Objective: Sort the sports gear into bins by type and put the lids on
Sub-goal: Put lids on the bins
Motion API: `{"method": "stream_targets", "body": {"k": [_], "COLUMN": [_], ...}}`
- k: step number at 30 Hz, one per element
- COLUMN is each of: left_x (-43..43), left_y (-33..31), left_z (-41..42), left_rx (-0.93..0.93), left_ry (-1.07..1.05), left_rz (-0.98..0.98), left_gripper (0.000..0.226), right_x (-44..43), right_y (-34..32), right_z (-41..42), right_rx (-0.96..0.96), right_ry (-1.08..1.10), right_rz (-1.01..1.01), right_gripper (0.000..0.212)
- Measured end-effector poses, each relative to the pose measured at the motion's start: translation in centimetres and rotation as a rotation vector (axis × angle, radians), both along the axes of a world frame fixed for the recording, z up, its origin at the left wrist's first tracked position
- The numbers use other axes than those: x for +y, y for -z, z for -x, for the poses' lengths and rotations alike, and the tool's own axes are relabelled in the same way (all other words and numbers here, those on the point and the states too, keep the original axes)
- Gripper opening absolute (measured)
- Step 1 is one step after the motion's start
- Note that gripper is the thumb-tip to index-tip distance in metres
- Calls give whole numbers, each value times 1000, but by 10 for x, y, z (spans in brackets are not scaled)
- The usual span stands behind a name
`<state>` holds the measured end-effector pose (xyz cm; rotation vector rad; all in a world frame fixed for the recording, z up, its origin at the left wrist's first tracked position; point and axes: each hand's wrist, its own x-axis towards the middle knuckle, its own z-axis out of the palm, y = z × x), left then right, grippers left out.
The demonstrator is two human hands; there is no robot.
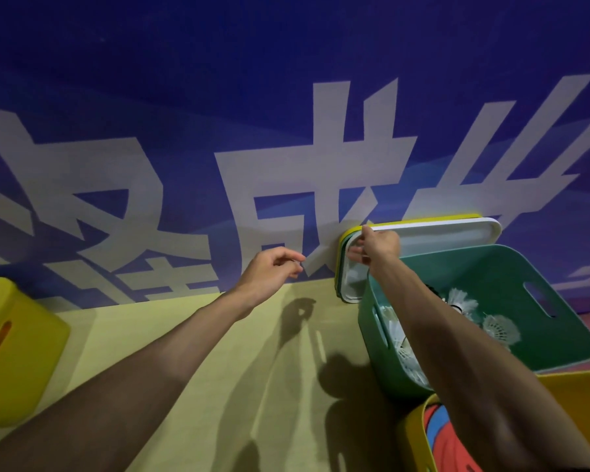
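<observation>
Your right hand point(380, 245) pinches the upper left corner of the white lid point(423, 233), which leans on edge against the blue wall at right of centre, long axis running left to right, just behind the open green bin point(491, 267) of shuttlecocks point(499, 327). Your left hand point(273, 270), loosely curled and empty, hovers left of that corner, farther away.
</observation>
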<state>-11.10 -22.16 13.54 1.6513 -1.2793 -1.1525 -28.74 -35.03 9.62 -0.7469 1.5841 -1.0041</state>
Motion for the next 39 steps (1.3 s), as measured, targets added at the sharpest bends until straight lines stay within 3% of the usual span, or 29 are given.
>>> {"method": "stream_targets", "body": {"k": [12,17,25,28,31,39], "left_x": [38,52,91,114,133,182], "left_y": [-18,-27,-29,-27,-24,-13], "left_z": [7,2,-11,-27,-47,-109], "left_rx": [-24,-9,188,510,857,1013], "left_ry": [-21,-48,-210,-252,-423,-703], "left_rz": [17,-51,-278,-461,-469,-306], "left_gripper": [17,20,28,45,52,35], "right_x": [41,76,138,163,190,271], "right_y": [-26,-48,-74,-73,-68,-63], "right_z": [1,-16,-72,-97,-125,-190], "right_rx": [135,22,-134,-143,-179,-204], "right_ry": [33,11,-108,-191,-265,-370], "right_rz": [31,84,104,92,65,-3], "right_gripper": [18,17,18,13,10,11]}}
